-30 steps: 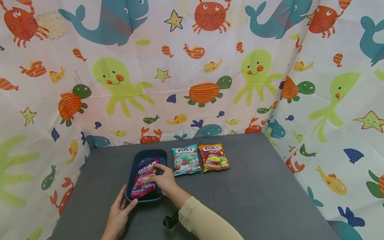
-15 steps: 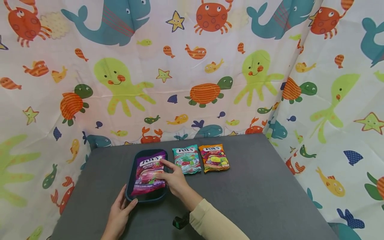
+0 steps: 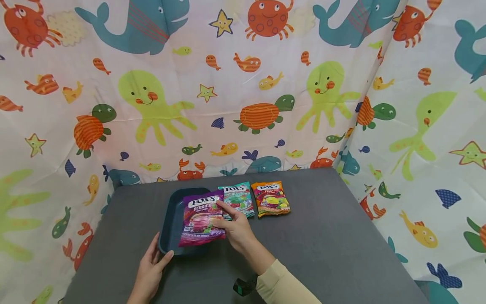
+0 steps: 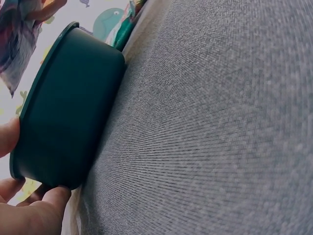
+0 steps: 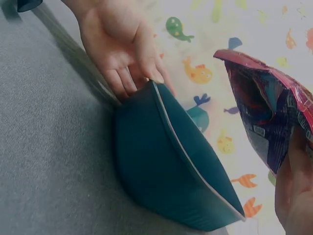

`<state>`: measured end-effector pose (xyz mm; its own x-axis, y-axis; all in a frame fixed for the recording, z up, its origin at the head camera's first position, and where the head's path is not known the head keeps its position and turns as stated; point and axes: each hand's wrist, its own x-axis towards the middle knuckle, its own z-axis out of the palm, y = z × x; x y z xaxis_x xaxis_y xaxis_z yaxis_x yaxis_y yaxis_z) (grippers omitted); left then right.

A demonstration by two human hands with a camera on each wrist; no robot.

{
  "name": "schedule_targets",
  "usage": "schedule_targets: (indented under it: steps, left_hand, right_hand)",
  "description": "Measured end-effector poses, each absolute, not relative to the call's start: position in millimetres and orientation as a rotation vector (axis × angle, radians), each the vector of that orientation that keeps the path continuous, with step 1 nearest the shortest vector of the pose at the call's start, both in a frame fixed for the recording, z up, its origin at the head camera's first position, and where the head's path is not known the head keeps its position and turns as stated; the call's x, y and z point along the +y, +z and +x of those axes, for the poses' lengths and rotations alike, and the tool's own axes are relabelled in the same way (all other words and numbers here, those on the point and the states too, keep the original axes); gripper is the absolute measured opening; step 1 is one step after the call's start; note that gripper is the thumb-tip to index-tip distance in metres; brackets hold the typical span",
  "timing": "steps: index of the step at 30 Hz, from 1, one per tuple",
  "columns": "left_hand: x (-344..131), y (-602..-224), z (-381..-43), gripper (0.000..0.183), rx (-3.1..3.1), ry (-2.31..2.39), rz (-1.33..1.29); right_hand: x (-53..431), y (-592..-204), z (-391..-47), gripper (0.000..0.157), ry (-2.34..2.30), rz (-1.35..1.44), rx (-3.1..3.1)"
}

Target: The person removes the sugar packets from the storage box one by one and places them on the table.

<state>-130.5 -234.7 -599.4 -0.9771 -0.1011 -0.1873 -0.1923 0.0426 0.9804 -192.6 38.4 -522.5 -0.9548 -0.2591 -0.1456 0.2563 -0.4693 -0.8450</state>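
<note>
My right hand [image 3: 241,232] pinches a purple bag of Fox's Berries candy [image 3: 200,217] by its right side. The bag is lifted over the right part of a dark teal plastic tub [image 3: 171,221], front facing up toward me. In the right wrist view the back of the candy bag [image 5: 259,117] shows, apart from the tub's rim. My left hand [image 3: 149,270] grips the near left corner of the tub, thumb at the rim and fingers against the outside wall. The left wrist view shows the tub's side wall [image 4: 68,107] standing on the cloth.
A green Mint Blossom candy bag [image 3: 243,200], partly covered by the right hand and the berries bag, lies right of the tub. Beside it lies an orange Fruits candy bag [image 3: 271,200]. A sea-animal curtain [image 3: 212,143] hangs behind the grey table [image 3: 322,245].
The right hand has raised the berries candy bag out of the tub and moved it to the right. My left hand has stayed at the tub's corner.
</note>
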Motion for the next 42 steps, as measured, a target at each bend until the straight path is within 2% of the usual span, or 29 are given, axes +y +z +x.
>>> schedule_targets:
  steps: [14,25,42]
  left_hand:
    - [-234,-598,-131,0.087,2.284,1.989,-0.313]
    - [-236,-594,-128,0.094,2.277,1.966,-0.317]
    - [-238,-597,-130,0.092,2.266,2.002,-0.336]
  right_hand:
    - [88,-539,-179,0.065,-2.444,-0.108,1.471]
    - [122,-553,-168,0.065,-2.482,-0.087,1.481]
    - [137,-591,-159,0.067,-2.38,-0.006,1.53]
